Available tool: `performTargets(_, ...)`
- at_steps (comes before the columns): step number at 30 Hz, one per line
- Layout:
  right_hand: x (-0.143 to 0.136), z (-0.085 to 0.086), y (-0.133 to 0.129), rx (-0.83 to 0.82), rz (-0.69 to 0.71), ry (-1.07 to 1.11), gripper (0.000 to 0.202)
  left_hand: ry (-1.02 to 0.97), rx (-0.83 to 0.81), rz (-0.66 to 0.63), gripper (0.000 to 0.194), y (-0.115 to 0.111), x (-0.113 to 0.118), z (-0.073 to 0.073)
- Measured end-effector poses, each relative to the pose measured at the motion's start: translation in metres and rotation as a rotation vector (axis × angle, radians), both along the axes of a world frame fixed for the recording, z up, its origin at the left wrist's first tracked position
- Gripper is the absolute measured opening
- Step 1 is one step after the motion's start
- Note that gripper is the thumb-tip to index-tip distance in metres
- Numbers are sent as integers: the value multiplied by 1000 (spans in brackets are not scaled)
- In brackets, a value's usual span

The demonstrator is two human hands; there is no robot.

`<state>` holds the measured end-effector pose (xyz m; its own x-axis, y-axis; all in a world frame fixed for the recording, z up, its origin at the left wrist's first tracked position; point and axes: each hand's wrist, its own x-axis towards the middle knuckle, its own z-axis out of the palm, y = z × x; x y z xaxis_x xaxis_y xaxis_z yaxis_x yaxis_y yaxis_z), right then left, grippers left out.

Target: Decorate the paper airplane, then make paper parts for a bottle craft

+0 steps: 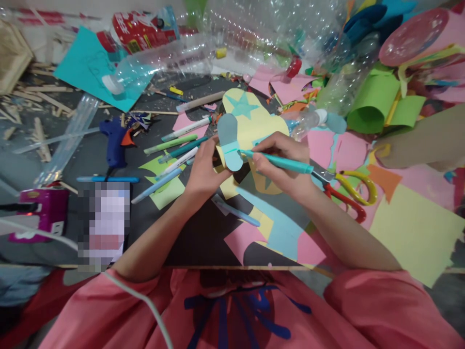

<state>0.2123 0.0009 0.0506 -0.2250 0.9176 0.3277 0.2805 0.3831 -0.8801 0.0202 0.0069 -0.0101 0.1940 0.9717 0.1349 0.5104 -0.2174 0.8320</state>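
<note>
My left hand [203, 169] pinches a small light-blue paper cutout [232, 162] with rounded lobes; a strip of yellow paper shows at its left edge. In my right hand [292, 148] is a teal marker [286, 162], its tip at the cutout's surface, where a teal line shows. Just behind the hands lies a pale-yellow paper shape [254, 123] bearing a teal star [241, 105]. Several markers [178, 162] rest left of my left hand. Beside my right wrist lie scissors [354, 191] with red and yellow handles.
A blue glue gun [115, 140] and a blurred-out phone [109, 220] lie at the left, near a purple box [43, 213]. Clear plastic bottles [167, 60] line the back. Green paper rolls [376, 99] and coloured paper scraps [417, 228] cover the right side.
</note>
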Motion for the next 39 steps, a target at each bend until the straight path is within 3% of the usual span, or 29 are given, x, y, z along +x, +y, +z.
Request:
performTargets(9, 1, 0, 0, -17, -15, -157, 19, -1, 7, -8, 59, 1, -1, -2)
performTargets(14, 1, 2, 1, 47, 38, -154, 17, 2, 4, -20, 62, 0, -1, -1)
performTargets(21, 0, 1, 0, 63, -10, -140, 15, -3, 23, -13, 63, 1, 0, -1)
performTargets(27, 0, 4, 0, 91, 97, -186, 16, -2, 22, -16, 63, 2, -1, -2)
performTargets(34, 1, -1, -1, 56, -1, -213, 17, 4, 22, -18, 63, 2, -1, -2)
performTargets(39, -1, 1, -1, 63, 84, -228, 15, 8, 21, -22, 63, 2, -1, -1)
